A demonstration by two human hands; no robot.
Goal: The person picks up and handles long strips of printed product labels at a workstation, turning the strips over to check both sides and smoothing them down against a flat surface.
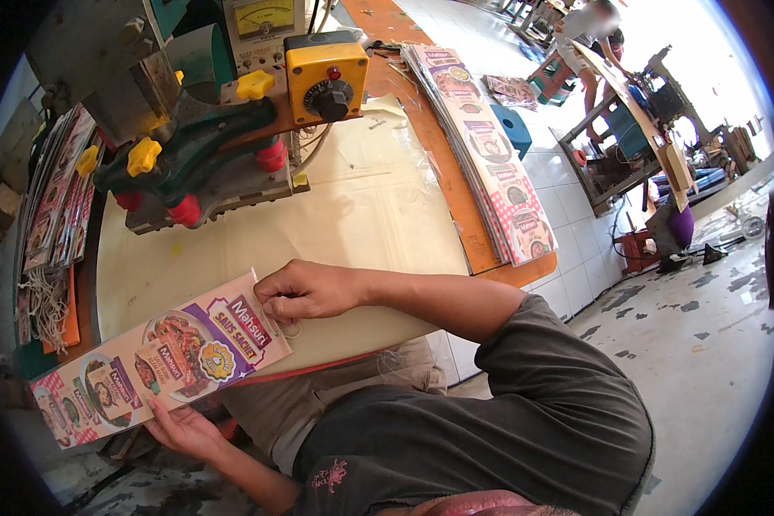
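Note:
A long printed cardboard strip with food pictures lies across the near edge of the cream worktable. My right hand pinches its right end on the tabletop, fingers closed on the card. My left hand supports the strip from underneath near its middle, below the table edge. A green press machine with yellow knobs and red rollers stands behind the strip.
A yellow control box with a black dial sits on the machine. More printed strips are stacked along the table's right edge and at the left. Another person works at a wooden frame far right.

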